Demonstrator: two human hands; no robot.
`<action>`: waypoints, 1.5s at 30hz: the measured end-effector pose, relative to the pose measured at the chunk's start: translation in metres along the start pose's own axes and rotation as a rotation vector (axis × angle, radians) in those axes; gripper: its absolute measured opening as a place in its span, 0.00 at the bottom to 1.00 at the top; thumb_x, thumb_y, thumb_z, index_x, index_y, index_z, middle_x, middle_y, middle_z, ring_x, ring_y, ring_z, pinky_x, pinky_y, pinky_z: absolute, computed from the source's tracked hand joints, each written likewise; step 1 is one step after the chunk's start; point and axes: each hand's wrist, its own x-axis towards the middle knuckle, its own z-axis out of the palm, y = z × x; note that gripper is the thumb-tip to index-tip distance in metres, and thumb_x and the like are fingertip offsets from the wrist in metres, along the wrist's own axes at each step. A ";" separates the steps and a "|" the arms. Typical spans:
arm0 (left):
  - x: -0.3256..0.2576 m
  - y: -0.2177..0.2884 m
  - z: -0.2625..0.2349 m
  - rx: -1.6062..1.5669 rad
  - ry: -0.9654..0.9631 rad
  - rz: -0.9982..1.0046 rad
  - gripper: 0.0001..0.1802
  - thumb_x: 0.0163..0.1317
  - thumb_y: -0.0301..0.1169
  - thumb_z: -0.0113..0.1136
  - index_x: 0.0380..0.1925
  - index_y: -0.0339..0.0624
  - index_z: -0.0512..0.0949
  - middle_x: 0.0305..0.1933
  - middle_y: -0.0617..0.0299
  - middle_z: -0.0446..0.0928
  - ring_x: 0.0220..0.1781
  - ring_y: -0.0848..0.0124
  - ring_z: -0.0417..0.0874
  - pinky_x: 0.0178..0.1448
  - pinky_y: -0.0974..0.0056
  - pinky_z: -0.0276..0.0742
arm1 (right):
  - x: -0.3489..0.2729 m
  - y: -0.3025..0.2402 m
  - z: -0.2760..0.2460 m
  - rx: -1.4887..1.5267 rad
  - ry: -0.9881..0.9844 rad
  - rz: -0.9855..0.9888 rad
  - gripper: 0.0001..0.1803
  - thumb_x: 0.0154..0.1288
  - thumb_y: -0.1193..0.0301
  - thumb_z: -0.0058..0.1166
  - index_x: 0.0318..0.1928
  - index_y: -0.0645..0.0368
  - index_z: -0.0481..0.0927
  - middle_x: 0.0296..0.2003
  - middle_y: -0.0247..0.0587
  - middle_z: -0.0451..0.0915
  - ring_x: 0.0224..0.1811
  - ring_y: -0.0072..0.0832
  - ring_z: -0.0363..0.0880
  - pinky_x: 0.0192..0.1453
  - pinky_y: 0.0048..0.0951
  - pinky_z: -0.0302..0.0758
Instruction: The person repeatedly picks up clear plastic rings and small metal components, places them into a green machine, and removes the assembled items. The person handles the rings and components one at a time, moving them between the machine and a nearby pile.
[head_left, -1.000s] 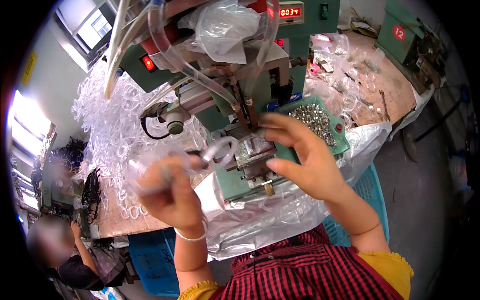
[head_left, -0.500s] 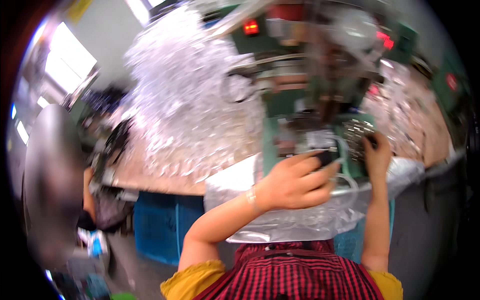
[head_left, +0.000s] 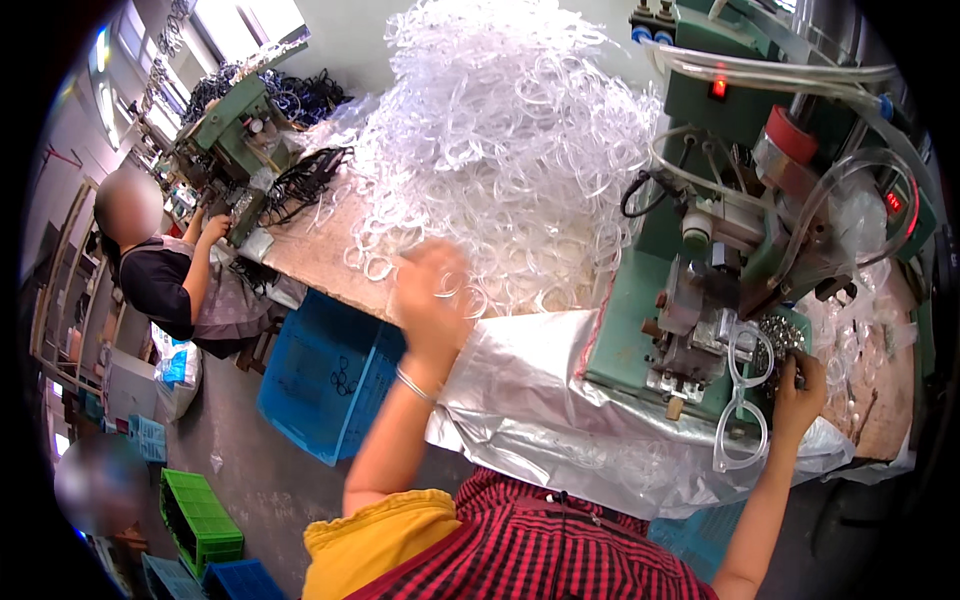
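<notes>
My left hand [head_left: 433, 300] is over the near edge of a big heap of clear plastic eyeglass frames [head_left: 510, 150]; motion smears its fingers. At the right, my right hand [head_left: 800, 395] has its fingers drawn together beside a pile of small shiny metal parts [head_left: 780, 340]. Whatever lies between those fingertips is too small to make out. One clear eyeglass frame [head_left: 742, 437] sits at the metal fixture [head_left: 690, 350] of a green bench machine [head_left: 625, 350], its lower lens ring hanging over the machine's front edge. Neither hand touches that frame.
Silvery sheeting [head_left: 510, 380] drapes over the table's front. Below stands a blue crate [head_left: 325, 375], with a green crate [head_left: 200, 515] on the floor. Clear tubes [head_left: 780, 70] loop around the machine. A co-worker [head_left: 160, 270] sits at another machine on the left.
My left hand has moved left from the machine's fixture to the heap. My right hand stays by the metal parts. The view has swung, showing more of the left side.
</notes>
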 end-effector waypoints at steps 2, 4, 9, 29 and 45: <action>0.006 -0.104 -0.018 0.451 -0.023 -0.228 0.13 0.55 0.35 0.65 0.34 0.36 0.81 0.41 0.49 0.79 0.45 0.53 0.77 0.51 0.51 0.72 | 0.003 -0.009 0.005 0.020 -0.016 -0.060 0.08 0.59 0.76 0.56 0.39 0.63 0.83 0.36 0.45 0.81 0.39 0.39 0.79 0.44 0.34 0.73; 0.010 -0.150 -0.016 0.752 -0.083 -0.499 0.23 0.52 0.46 0.67 0.34 0.34 0.82 0.40 0.46 0.79 0.45 0.51 0.79 0.50 0.49 0.74 | 0.011 -0.036 0.008 0.008 -0.052 -0.040 0.08 0.58 0.76 0.58 0.39 0.63 0.85 0.33 0.45 0.82 0.37 0.38 0.80 0.45 0.33 0.74; -0.013 -0.203 0.025 0.420 -0.286 -0.928 0.22 0.47 0.44 0.69 0.27 0.32 0.83 0.26 0.51 0.81 0.29 0.55 0.83 0.39 0.53 0.80 | 0.017 -0.045 0.024 0.299 -0.074 0.148 0.09 0.56 0.77 0.60 0.39 0.64 0.84 0.33 0.41 0.83 0.37 0.29 0.81 0.46 0.27 0.74; 0.032 -0.074 0.009 -0.756 0.272 -0.739 0.06 0.70 0.33 0.47 0.37 0.43 0.69 0.28 0.61 0.76 0.24 0.73 0.77 0.20 0.74 0.68 | -0.003 -0.077 -0.053 0.630 -0.257 0.291 0.10 0.53 0.76 0.61 0.38 0.66 0.82 0.36 0.38 0.81 0.40 0.25 0.78 0.47 0.25 0.73; 0.070 0.167 0.021 -1.523 -0.101 0.029 0.10 0.67 0.22 0.52 0.47 0.38 0.71 0.43 0.55 0.79 0.44 0.64 0.82 0.49 0.61 0.79 | 0.035 -0.139 0.006 1.391 -0.263 0.464 0.29 0.50 0.83 0.62 0.56 0.64 0.71 0.32 0.34 0.79 0.37 0.19 0.77 0.43 0.20 0.73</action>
